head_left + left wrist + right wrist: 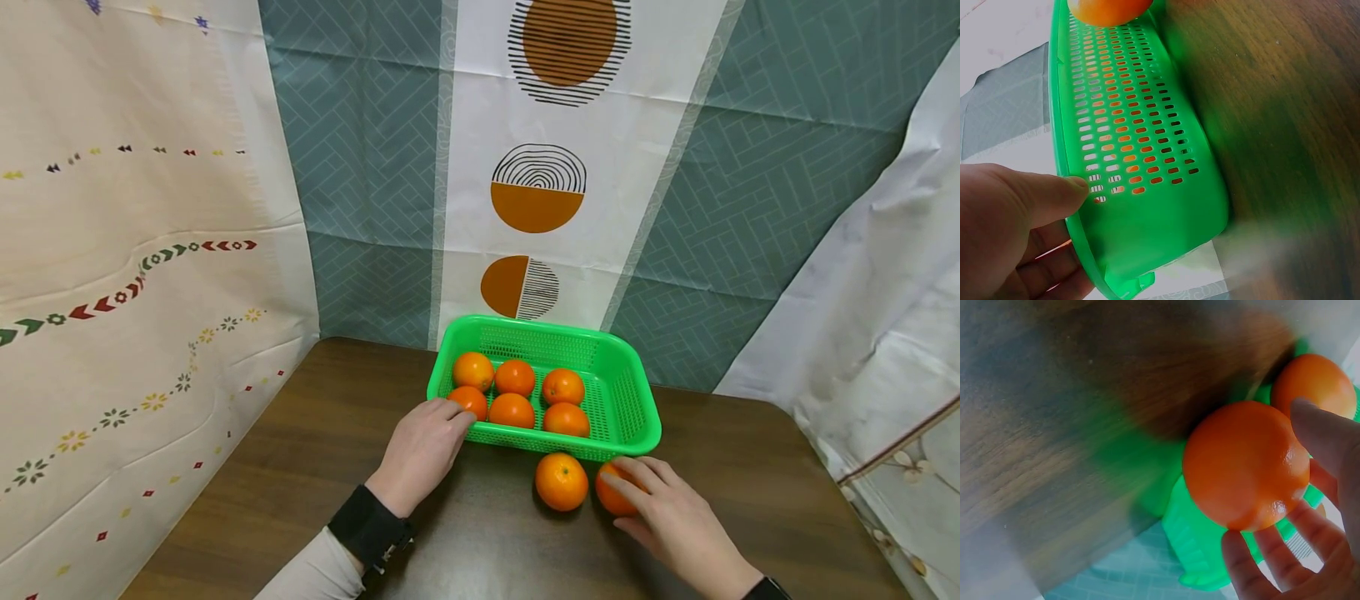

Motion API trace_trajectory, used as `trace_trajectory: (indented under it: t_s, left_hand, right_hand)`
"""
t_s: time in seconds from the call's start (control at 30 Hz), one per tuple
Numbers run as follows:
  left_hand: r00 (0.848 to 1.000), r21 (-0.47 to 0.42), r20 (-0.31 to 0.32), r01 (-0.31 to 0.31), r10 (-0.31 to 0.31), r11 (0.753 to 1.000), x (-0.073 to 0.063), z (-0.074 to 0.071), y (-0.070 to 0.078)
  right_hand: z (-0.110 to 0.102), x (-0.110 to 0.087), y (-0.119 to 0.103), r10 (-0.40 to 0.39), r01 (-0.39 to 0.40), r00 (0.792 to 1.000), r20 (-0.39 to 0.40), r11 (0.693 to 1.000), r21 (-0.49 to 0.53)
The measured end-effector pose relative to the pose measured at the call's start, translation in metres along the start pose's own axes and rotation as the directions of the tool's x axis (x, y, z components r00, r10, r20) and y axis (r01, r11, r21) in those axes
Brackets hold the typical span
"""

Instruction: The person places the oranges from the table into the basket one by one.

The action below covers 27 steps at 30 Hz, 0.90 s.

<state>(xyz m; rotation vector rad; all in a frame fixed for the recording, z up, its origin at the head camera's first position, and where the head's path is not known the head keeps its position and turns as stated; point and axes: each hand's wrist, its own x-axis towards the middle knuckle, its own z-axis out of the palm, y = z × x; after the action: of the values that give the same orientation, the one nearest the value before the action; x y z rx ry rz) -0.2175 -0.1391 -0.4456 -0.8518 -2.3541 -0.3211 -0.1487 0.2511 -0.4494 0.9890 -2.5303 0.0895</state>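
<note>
A green plastic basket (635, 392) with perforated walls holds several oranges (512, 411), grouped toward its left and middle. At the basket's near left corner my left hand (423, 454) grips the rim, its thumb (1054, 197) on the outer wall and its fingers inside. My right hand (678, 517) has its thumb and fingers around an orange (1244, 465) in front of the basket's right part. Just left of that one, a second orange (561, 482) sits on the table close to the basket's front wall.
The brown wooden table (495, 550) extends around the basket. Behind it hangs a teal and white patterned cloth (375, 208). Cream cloth (150, 333) with small motifs borders the left side, and white cloth (877, 333) the right.
</note>
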Motion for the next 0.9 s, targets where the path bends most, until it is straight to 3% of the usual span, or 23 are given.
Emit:
trace_trajectory:
  t_s: [0.37, 0.9]
  left_hand:
    - [1.0, 0.002, 0.0, -0.001, 0.001, 1.0, -0.0008, -0.0002, 0.0012]
    - [0.999, -0.007, 0.026, 0.021, -0.021, 1.0, 0.001, -0.0011, 0.0009]
  right_hand:
    - [0.0016, -0.0016, 0.0005, 0.008, -0.007, 0.997, -0.071, 1.0, 0.016]
    - [0.0021, -0.0089, -0.0006, 0.062, -0.062, 0.998, 0.005, 0.997, 0.043]
